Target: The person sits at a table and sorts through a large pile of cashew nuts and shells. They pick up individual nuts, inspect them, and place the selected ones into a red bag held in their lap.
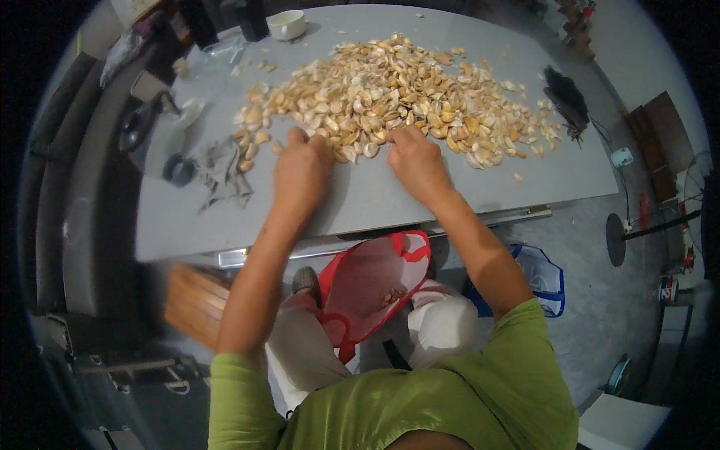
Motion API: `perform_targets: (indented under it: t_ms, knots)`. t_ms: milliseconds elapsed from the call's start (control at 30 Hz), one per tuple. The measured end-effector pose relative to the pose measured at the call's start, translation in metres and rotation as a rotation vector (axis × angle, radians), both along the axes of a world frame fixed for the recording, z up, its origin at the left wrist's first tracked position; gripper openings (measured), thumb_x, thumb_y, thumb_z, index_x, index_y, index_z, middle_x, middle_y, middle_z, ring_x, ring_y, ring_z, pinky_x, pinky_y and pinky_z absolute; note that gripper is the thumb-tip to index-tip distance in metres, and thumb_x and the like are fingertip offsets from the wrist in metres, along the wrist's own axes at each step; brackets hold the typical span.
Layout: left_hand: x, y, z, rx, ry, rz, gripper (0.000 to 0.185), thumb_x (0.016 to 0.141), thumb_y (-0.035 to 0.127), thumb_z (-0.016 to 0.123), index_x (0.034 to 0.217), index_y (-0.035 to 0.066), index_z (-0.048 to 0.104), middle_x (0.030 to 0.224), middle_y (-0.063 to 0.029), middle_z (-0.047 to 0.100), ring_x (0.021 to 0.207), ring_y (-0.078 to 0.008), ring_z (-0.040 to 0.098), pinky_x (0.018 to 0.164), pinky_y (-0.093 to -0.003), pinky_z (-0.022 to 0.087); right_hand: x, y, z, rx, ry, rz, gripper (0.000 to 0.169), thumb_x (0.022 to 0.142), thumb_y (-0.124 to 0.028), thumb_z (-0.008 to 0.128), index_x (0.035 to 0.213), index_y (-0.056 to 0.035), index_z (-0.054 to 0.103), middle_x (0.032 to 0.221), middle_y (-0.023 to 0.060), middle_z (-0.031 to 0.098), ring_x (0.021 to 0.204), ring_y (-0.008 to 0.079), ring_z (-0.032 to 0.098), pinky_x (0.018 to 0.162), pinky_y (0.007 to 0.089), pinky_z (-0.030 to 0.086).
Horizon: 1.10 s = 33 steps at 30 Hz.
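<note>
A wide heap of loose garlic cloves [388, 90] covers the middle of the grey tabletop [371, 194]. At the heap's near left edge is my left hand [304, 169], its fingers curled down among the cloves. My right hand [419, 160] bends its fingers against the near middle edge, thumb turned inward. Whether either hand pinches a clove is hidden by the fingers. Between my knees, below the table edge, hangs or stands an open red-rimmed bag [360, 281] with a few small brownish bits inside.
Left on the table lie a crumpled grey cloth [222, 171] and clear plastic [216, 56]. A white cup [287, 25] stands at the far side, a black bundle [565, 98] at the right. Below are a wooden stool [197, 298], a blue-trimmed bag [540, 278] and a fan [616, 239].
</note>
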State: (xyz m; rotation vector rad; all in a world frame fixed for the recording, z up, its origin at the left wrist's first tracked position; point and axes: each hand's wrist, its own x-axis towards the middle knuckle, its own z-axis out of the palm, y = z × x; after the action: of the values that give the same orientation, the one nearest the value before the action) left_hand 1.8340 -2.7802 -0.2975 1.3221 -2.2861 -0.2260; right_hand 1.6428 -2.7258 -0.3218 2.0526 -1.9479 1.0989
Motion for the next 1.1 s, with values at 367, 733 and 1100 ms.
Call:
perform_targets:
  t_ms: [367,733,1100]
  knots:
    - [-0.002,0.001,-0.012,-0.128,0.087,-0.053,0.010,0.075,0.006,0.055,0.084,0.000,0.053,0.090,-0.0207,0.051,0.075,-0.0388,0.055,0.065,-0.0450,0.047,-0.004,0.005,0.009,0.076,-0.119,0.069,0.013,0.076,-0.007,0.054,0.089,-0.0042,0.057,0.085,0.0169,0.057,0.079,0.0357,0.058,0.070,0.0430,0.047]
    - [0.014,-0.015,-0.026,-0.234,0.329,-0.008,0.015,0.078,0.009,0.055,0.091,0.001,0.053,0.083,-0.0143,0.056,0.072,-0.0291,0.057,0.063,-0.0356,0.045,-0.004,-0.004,0.008,0.123,-0.060,0.014,0.014,0.074,-0.008,0.061,0.086,-0.0054,0.057,0.080,0.0131,0.057,0.074,0.0308,0.057,0.066,0.0383,0.047]
    - [0.055,-0.039,-0.016,1.206,2.235,-0.230,0.012,0.082,0.009,0.053,0.090,-0.001,0.053,0.069,-0.0039,0.051,0.065,-0.0127,0.042,0.047,-0.0218,0.031,-0.029,0.002,0.029,0.229,-2.193,0.443,0.011,0.088,-0.014,0.052,0.096,-0.0070,0.053,0.072,0.0008,0.048,0.049,0.0041,0.033,0.041,0.0160,0.026]
